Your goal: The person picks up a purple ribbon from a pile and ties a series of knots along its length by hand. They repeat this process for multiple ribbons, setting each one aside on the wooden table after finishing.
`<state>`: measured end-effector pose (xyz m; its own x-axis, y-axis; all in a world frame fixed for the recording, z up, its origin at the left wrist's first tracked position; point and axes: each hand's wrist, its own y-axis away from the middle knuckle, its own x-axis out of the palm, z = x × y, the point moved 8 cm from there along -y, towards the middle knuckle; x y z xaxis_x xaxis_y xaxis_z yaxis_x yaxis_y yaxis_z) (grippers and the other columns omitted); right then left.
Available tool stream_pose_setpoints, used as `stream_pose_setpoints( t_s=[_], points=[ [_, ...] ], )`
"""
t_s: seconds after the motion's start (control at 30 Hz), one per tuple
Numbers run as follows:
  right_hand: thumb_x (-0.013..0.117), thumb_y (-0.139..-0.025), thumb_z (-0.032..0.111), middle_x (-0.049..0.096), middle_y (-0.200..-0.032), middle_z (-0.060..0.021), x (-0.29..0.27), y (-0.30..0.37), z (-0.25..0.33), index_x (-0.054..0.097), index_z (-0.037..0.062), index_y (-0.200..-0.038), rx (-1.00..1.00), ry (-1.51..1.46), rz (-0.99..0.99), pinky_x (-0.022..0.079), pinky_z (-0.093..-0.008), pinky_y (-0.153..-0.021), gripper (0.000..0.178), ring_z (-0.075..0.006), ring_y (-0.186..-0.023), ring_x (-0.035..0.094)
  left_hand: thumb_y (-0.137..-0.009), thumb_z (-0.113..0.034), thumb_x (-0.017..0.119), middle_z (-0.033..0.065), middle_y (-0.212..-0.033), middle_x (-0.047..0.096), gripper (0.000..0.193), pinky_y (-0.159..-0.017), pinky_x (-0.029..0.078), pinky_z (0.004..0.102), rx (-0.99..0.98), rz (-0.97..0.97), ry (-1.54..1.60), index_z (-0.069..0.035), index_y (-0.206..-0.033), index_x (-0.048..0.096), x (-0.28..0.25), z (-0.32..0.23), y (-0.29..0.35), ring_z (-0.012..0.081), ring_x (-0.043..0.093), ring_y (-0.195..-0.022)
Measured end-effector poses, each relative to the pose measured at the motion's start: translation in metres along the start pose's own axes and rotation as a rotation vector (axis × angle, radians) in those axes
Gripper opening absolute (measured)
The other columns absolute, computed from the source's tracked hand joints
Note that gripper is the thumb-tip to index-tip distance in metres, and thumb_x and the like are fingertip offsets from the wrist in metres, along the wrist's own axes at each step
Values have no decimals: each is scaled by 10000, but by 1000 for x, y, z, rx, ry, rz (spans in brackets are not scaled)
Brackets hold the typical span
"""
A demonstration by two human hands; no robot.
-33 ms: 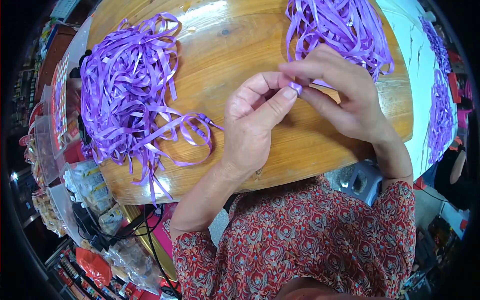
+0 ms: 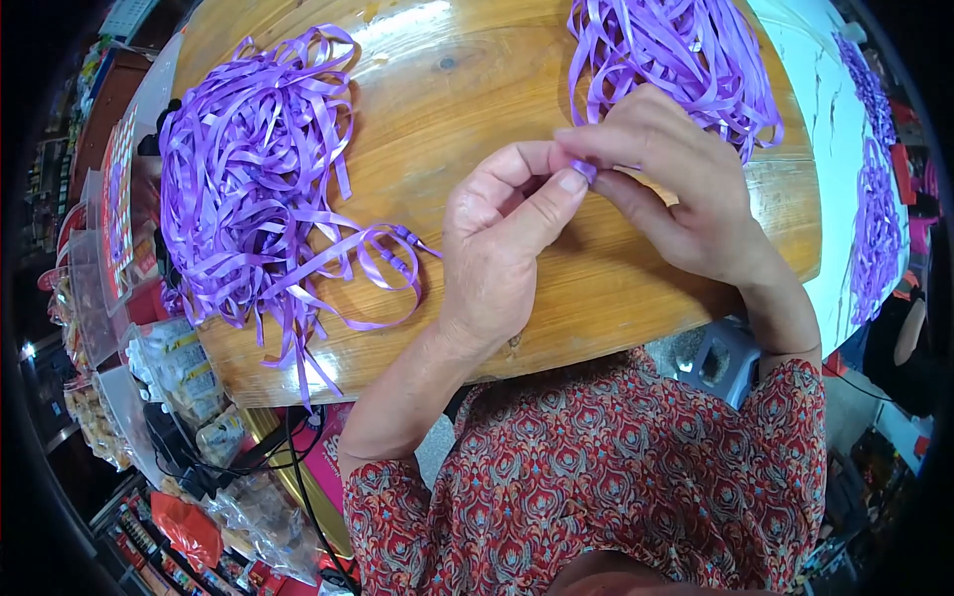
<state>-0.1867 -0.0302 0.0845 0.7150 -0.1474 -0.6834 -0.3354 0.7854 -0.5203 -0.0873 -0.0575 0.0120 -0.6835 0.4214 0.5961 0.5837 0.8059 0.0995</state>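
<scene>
Between my two hands, above the table's middle, is a small folded bit of purple ribbon. My left hand pinches it between thumb and forefinger, its other fingers curled in. From the right, the thumb and forefinger of my right hand close on the same bit. Most of this ribbon is hidden by my fingers. To the left lies a large tangled heap of purple ribbons, with a knotted loop trailing toward my left hand. Another purple ribbon pile lies beyond my right hand.
The glossy wooden table has a curved edge close to my body. At right, a white marbled surface bears more purple ribbons. A grey stool stands below the table edge. Packaged goods and a black cable are at lower left.
The ribbon bit has turned slightly between my fingertips. My right hand has shifted a little to the left; my left hand is almost still. The ribbon heaps look the same.
</scene>
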Motion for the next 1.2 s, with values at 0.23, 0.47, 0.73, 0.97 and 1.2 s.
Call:
stream_pose_setpoints(
  t_s=[0.23,0.47,0.73,0.97,1.2],
  points=[
    [606,-594,76,582,-815,-101,5,6,10,650,-37,-980,-313,243,-111,453,-335,-635,404,-251,-751,544,-867,-35,586,7,-876,617,102,-695,429,179,23,-150,-105,8,-957,607,-14,3,-1,47,536,-777],
    [592,-629,142,579,-817,-101,9,9,13,636,-43,-975,-443,341,-57,450,-337,-617,395,-239,-745,547,-833,-27,621,3,-818,618,89,-653,434,182,-5,-209,-146,6,-915,626,-22,8,-4,46,533,-720],
    [612,-639,141,565,-806,-90,0,11,12,635,-12,-891,-489,359,-87,450,-330,-609,296,-240,-747,548,-817,-36,635,4,-779,603,96,-612,423,193,-193,-46,-241,12,-899,621,-24,10,-10,51,514,-676],
    [729,-589,95,547,-727,-65,-7,5,1,624,22,-772,-283,214,-108,438,-319,-606,223,-225,-702,536,-858,-71,583,-31,-758,532,81,-607,381,187,-70,-39,-425,2,-894,580,-16,3,-8,35,448,-682],
    [716,-697,37,591,-787,-78,2,5,-19,634,21,-824,42,-86,-48,450,-298,-666,152,-200,-735,563,-885,-71,538,-44,-793,500,70,-599,364,184,9,-90,-458,-14,-926,547,-18,4,-7,29,424,-706]
  ],
)
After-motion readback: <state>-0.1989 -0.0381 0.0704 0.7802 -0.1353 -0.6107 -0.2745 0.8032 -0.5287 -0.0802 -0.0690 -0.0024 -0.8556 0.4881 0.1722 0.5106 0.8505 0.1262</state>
